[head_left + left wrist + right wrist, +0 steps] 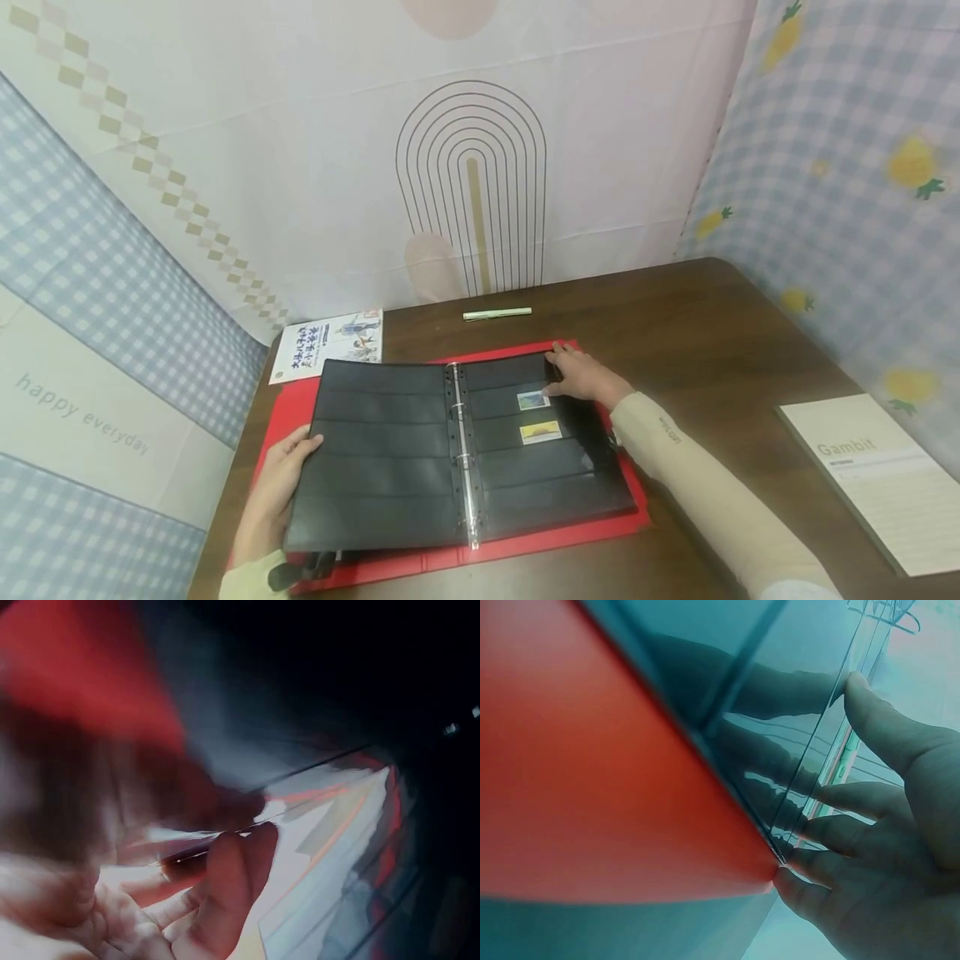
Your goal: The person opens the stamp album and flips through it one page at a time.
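A red ring binder (288,412) lies spread on the table, its black pocket pages held by a metal ring spine (467,483). Along the outer edge of the left black page (382,462), my left hand (273,487) grips with the thumb on top and the fingers underneath; that page is raised off the cover. My right hand (587,379) rests at the upper right corner of the right page (525,508), fingers extended over its edge. Near that thumb sits a blue stamp (533,401) in a pocket, with a yellow stamp (541,432) one row below.
Behind the binder's left corner lies a white picture booklet (318,342). A pale green pen (497,314) is at the back of the brown table (660,308). To the right lies a cream book (873,479) marked "Gambit". Patterned cloths hang around the table.
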Motion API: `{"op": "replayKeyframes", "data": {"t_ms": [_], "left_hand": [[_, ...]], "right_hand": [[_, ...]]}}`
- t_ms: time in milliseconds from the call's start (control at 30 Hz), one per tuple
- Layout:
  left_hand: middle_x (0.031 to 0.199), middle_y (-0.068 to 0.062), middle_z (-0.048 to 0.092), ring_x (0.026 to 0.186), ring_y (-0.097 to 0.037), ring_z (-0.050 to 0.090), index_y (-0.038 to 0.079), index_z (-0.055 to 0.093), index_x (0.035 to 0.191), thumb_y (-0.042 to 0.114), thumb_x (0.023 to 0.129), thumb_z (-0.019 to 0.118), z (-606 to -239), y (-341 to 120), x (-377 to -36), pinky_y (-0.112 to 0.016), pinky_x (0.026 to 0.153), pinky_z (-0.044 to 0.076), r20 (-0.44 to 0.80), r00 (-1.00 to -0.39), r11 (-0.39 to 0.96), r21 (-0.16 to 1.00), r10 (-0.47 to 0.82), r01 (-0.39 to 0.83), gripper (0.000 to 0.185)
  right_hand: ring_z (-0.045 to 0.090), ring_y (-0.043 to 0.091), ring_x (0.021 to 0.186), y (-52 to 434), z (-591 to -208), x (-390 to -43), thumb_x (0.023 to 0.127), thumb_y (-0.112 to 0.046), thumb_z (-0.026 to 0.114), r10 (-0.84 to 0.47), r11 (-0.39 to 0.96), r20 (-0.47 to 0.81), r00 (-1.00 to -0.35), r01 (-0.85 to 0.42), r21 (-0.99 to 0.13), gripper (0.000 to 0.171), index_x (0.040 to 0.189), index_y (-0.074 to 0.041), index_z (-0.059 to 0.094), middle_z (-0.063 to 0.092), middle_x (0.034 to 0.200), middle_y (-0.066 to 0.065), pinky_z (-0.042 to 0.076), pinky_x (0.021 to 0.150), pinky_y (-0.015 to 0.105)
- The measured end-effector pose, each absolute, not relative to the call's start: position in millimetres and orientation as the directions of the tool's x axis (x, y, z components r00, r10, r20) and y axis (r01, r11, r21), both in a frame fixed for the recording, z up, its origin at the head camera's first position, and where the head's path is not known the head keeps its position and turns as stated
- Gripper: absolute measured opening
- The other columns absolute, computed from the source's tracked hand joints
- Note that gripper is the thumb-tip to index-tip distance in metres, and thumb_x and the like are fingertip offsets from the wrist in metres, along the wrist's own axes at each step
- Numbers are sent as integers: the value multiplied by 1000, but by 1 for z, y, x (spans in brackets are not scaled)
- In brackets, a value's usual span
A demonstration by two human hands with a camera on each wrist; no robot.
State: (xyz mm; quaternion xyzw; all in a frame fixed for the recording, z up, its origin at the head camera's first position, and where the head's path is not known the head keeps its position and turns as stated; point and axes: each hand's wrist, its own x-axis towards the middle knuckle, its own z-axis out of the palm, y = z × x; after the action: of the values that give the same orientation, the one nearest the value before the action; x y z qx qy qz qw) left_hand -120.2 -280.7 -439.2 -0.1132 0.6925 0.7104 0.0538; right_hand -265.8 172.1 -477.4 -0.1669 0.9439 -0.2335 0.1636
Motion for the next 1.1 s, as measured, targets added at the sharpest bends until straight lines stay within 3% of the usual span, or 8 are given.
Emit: {"op": "replayKeyframes", "data": {"t_ms": [133, 267, 400, 533, 700, 800, 900, 1100], "left_hand": [[83, -2, 70, 65, -12, 67, -7, 57, 125, 9, 106, 47, -444, -282, -120, -30, 60, 57, -269, -953, 58, 959, -140, -279, 28], [94, -6, 70, 75, -8, 61, -16, 54, 130, 8, 105, 50, -445, -283, -118, -25, 67, 52, -235, -957, 304, 911, -173, -279, 35], [100, -14, 67, 78, -8, 55, -17, 52, 133, 5, 102, 55, -446, -283, -116, -23, 67, 47, -174, -968, 487, 839, -183, -243, 38], [97, -20, 64, 74, -14, 58, -15, 51, 135, 1, 96, 61, -446, -281, -113, -24, 62, 48, -109, -974, 580, 788, -198, -206, 43], [110, -31, 63, 86, -26, 66, -12, 52, 134, 2, 94, 63, -445, -280, -108, -25, 64, 50, -94, -972, 628, 749, -215, -211, 44], [116, -35, 61, 80, -26, 66, -13, 53, 133, 3, 93, 63, -447, -281, -105, -25, 60, 51, -122, -967, 618, 749, -224, -238, 44], [115, -34, 63, 74, -21, 66, -13, 55, 130, 4, 92, 65, -450, -282, -104, -28, 59, 51, -129, -964, 626, 739, -232, -250, 43], [110, -25, 69, 90, -31, 68, -11, 61, 125, 11, 91, 70, -458, -284, -103, -36, 72, 50, -120, -964, 684, 684, -237, -253, 41]], "right_hand": [[15, 46, 150, 172, -476, -266, 91, -33, 78, -392, 837, -236, -889, -238, -492, 82, 152, 5, 38, 19, 162, 28, 19, 117, 62], [15, 46, 150, 172, -476, -266, 91, -33, 77, -392, 838, -237, -889, -238, -492, 82, 152, 6, 38, 19, 162, 28, 18, 118, 62], [16, 46, 150, 172, -474, -267, 91, -34, 77, -390, 844, -242, -888, -240, -480, 83, 152, 5, 38, 19, 162, 28, 17, 118, 62], [18, 44, 150, 172, -471, -267, 90, -34, 78, -382, 858, -244, -892, -243, -453, 83, 152, 5, 39, 21, 162, 28, 20, 118, 61], [20, 43, 150, 171, -466, -267, 89, -34, 79, -388, 859, -232, -892, -258, -443, 85, 151, 7, 38, 22, 161, 29, 23, 117, 61], [18, 43, 150, 170, -466, -267, 88, -35, 80, -387, 859, -236, -891, -255, -445, 87, 152, 7, 37, 21, 162, 29, 23, 117, 60], [16, 44, 150, 169, -467, -267, 88, -35, 80, -378, 867, -243, -894, -249, -431, 90, 152, 8, 35, 19, 162, 30, 21, 117, 60], [14, 47, 149, 169, -467, -265, 87, -38, 80, -350, 882, -254, -902, -225, -415, 96, 153, 11, 30, 21, 160, 32, 18, 119, 59]]}}
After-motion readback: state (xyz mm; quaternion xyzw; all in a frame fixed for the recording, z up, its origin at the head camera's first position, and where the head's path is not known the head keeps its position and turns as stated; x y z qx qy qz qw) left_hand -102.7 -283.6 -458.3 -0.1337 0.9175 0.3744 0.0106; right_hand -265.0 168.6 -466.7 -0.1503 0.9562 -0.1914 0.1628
